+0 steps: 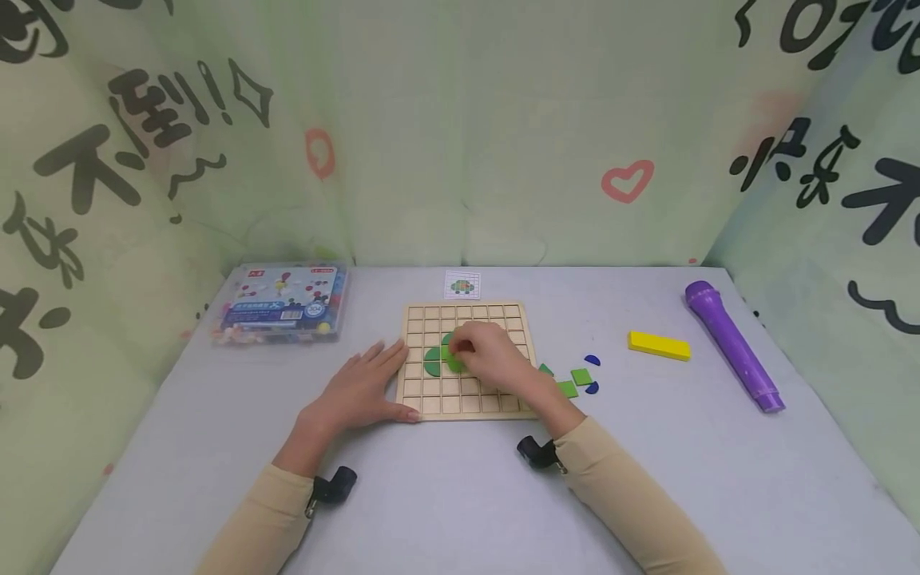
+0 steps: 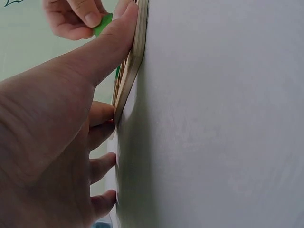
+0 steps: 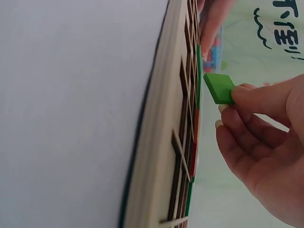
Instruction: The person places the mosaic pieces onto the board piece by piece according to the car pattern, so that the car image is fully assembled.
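Observation:
A wooden grid board (image 1: 460, 406) lies flat on the table. My left hand (image 1: 362, 387) touches its left side with spread fingers, the thumb at the near left corner. Above the board, my right hand (image 1: 492, 355) pinches a green square tile (image 3: 219, 88) between thumb and finger; the left wrist view shows the tile (image 2: 102, 25) too. Dark green curved pieces (image 1: 432, 362) sit in the grid, partly hidden by the right hand. A strip of red (image 3: 194, 147) shows among the cells in the right wrist view.
Loose green tiles (image 1: 581, 376) and blue half-round pieces (image 1: 592, 359) lie right of the board. A picture card (image 1: 462, 284) is behind it. A clear plastic box (image 1: 280, 307) stands at back left; a yellow block (image 1: 658, 346) and a purple cylindrical object (image 1: 733, 345) lie right.

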{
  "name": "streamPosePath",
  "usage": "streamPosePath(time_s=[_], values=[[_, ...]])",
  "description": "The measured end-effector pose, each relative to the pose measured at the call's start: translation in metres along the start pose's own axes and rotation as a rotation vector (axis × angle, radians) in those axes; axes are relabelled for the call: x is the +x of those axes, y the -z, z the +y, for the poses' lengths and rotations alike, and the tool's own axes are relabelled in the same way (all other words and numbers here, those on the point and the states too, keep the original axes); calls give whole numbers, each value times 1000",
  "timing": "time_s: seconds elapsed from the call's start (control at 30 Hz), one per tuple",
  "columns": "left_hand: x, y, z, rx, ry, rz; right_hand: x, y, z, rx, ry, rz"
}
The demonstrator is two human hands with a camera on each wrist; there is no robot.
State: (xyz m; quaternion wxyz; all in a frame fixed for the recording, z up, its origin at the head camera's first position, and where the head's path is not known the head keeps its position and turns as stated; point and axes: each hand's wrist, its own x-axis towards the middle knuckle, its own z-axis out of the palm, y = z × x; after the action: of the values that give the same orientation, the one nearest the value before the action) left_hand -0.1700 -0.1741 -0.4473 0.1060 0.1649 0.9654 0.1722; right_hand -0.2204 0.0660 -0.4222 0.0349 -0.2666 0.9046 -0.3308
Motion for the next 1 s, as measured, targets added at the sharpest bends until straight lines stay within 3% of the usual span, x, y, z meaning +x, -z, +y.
streamPosePath(time_s=[0.2,0.53,1.0], values=[[1,-1,0,4,-3,4,2,-9,-2,-21,-45,26],[0,0,0,8,-9,3,-2,-13,-6,-167,-55,-52],[-2,1,3,14,-10,9,-7,-8,-11,-129,9,-142]])
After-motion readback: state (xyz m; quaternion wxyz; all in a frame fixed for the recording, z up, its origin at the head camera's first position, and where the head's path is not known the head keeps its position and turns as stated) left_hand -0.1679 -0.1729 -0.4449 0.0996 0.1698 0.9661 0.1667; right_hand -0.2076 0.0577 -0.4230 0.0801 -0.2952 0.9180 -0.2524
